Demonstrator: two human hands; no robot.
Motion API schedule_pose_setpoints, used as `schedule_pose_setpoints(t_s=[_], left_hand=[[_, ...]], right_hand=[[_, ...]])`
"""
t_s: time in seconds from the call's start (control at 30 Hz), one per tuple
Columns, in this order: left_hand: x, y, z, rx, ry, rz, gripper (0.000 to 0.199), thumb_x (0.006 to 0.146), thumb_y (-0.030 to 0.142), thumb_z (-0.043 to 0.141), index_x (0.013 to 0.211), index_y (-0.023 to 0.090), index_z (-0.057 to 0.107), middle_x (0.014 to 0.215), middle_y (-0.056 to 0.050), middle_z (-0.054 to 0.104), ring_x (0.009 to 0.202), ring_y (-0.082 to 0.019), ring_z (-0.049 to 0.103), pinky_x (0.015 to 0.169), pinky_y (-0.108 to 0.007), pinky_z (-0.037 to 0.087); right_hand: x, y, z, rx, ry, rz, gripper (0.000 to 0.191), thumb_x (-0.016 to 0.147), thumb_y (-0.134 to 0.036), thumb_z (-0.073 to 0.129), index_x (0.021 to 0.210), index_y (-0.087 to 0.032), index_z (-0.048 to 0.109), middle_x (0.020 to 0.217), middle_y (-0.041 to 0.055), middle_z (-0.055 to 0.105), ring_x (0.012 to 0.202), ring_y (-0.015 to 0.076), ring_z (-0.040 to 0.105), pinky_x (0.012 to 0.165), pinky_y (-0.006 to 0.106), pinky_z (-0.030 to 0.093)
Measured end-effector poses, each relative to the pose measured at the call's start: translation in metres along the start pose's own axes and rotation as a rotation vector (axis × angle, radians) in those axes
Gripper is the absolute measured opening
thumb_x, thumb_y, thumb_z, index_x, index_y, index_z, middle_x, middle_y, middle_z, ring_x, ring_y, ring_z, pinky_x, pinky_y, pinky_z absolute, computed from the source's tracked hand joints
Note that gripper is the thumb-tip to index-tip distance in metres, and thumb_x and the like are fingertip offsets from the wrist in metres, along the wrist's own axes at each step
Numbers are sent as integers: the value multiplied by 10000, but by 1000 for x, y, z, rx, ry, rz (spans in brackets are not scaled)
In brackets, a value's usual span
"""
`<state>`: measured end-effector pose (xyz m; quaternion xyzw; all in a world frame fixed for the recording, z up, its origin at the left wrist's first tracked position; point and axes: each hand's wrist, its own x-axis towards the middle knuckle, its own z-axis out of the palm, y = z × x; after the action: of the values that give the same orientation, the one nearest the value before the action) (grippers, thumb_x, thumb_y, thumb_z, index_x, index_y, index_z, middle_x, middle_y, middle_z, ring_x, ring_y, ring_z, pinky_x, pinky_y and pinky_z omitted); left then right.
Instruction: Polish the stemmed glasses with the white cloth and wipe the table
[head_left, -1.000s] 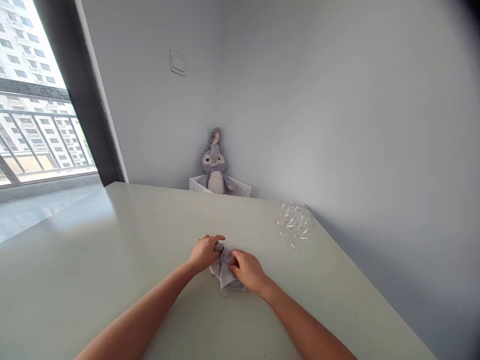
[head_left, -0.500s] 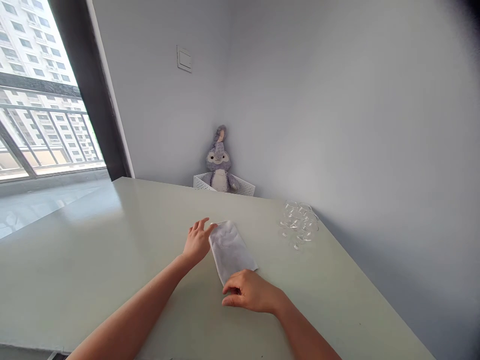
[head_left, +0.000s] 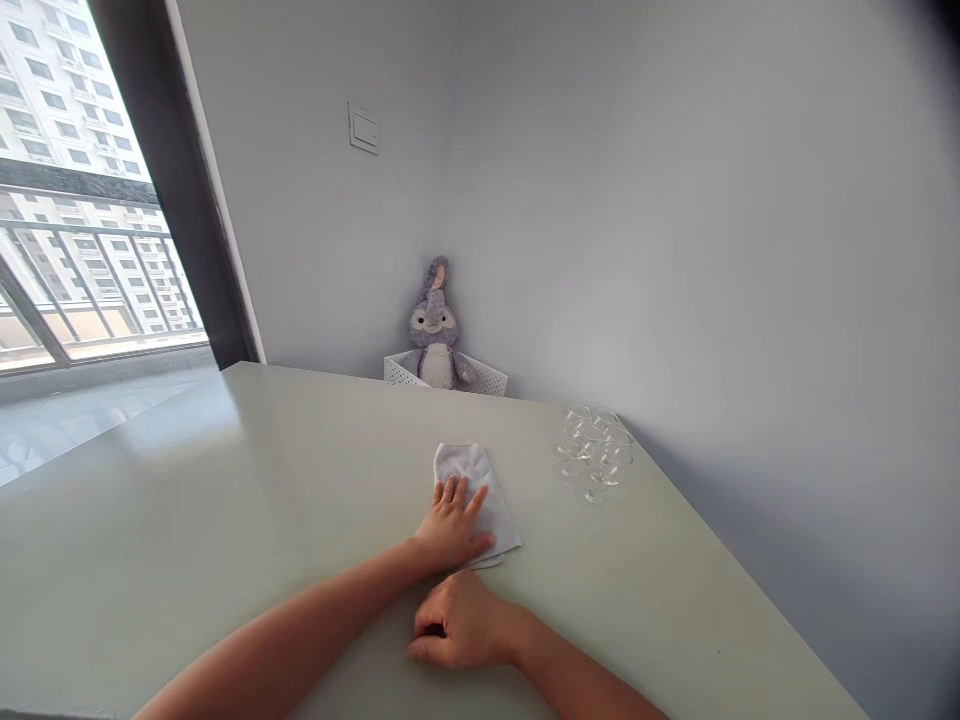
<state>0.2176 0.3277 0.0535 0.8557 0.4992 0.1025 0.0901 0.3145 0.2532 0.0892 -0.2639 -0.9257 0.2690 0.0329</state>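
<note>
A folded white cloth [head_left: 491,510] lies flat on the pale table [head_left: 322,470]. My left hand [head_left: 452,525] rests on the cloth's near left part, palm down with its fingers spread. Just nearer to me, my right hand [head_left: 465,625] is by the table surface with its fingers curled in. It is close to the cloth's near edge but apart from it. Nothing shows in the right hand's curl.
Several clear drinking glasses [head_left: 595,445] stand together at the table's right edge, by the wall. A plush rabbit [head_left: 435,335] sits in a white perforated basket [head_left: 486,376] beyond the far edge. A window with a railing [head_left: 97,280] is at the left.
My left hand has moved from the cloth's far left corner to lie flat on top of it. My right hand has drawn back toward me and left, off the cloth's near edge.
</note>
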Motion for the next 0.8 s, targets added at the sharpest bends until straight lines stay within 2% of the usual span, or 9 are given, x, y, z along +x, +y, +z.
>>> schedule_pose_setpoints(t_s=[0.1,0.27,0.4,0.5,0.63,0.73,0.8], left_hand=[[18,1,4,-26,-75,133,725,771,628,341,1374,238,241,1448,-149,140,1312,-391,33,1020,-558,91],[58,10,8,-45,-148,268,538,828,523,332,1337,352,292,1473,-70,63,1315,-382,7,1008,-571,69],[92,12,10,-61,-182,307,501,841,507,307,1327,383,298,1479,-39,40,1318,-374,8,1007,-567,55],[114,3,8,-50,-191,279,493,849,485,294,1331,383,288,1477,-39,63,1320,-366,9,1006,-565,54],[136,-28,0,7,-160,116,504,837,457,337,1331,358,306,1467,-53,129,1321,-351,56,1009,-553,69],[141,-69,-13,42,-127,-10,510,836,454,337,1331,338,314,1459,-72,159,1319,-344,85,1006,-547,80],[136,-102,-25,63,-103,-96,518,835,464,329,1333,322,315,1452,-90,177,1318,-343,101,999,-546,92]], right_hand=[[1,-2,2,-59,12,5,149,764,-297,548,785,-202,661,728,-40,661,604,93,520,544,201,316],[0,-7,1,-58,18,8,159,764,-297,522,737,-204,647,684,-50,640,557,85,482,533,205,308],[-4,-7,2,-4,1,54,215,801,-320,461,772,-218,648,684,-42,619,551,86,458,538,205,314],[-6,-3,5,18,20,84,210,797,-335,462,776,-230,643,683,-37,602,580,98,468,548,211,317],[-2,7,8,37,-87,89,129,751,-265,511,702,-229,625,659,-47,573,579,91,467,544,208,314],[2,12,7,44,-205,94,69,682,-177,553,653,-217,601,646,-61,552,568,74,454,527,186,310],[3,13,6,55,-212,92,67,664,-157,559,671,-213,595,666,-64,552,584,70,455,529,171,317]])
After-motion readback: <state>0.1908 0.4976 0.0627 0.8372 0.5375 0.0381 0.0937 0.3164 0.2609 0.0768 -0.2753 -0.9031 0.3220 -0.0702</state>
